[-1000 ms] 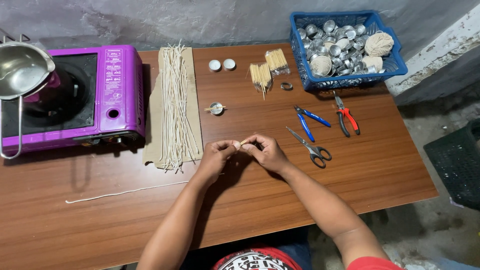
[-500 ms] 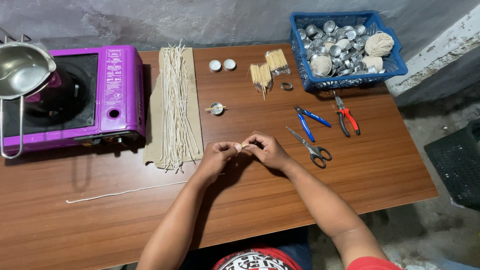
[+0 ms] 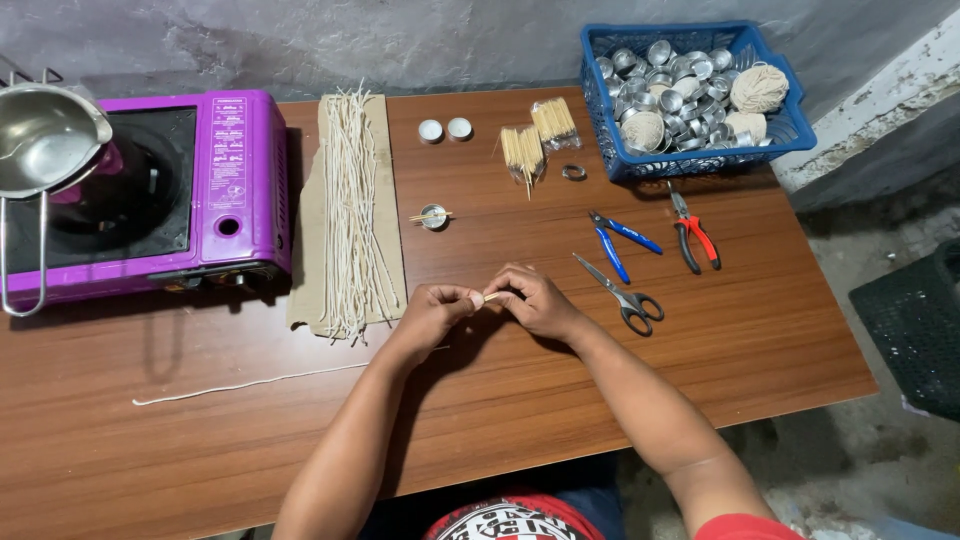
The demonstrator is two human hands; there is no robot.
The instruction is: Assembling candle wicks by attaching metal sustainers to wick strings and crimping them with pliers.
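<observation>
Left hand (image 3: pixel 432 312), right hand (image 3: pixel 532 300): fingers of both pinching small wooden stick (image 3: pixel 487 297) above table (image 3: pixel 700 350)

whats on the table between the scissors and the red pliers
In the head view, the blue-handled pliers lie between the scissors and the red-handled pliers, on the wooden table. All three tools lie apart, none touching.

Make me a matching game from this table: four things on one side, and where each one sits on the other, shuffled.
Things:
1. scissors
2. balls of twine
3. metal saucepan
4. loose string

Places:
A. on the purple stove
B. just to the right of the right hand
C. in the blue basket
D. on the bare table, left of the left hand

Pairs: 1-B, 2-C, 3-A, 4-D
</observation>
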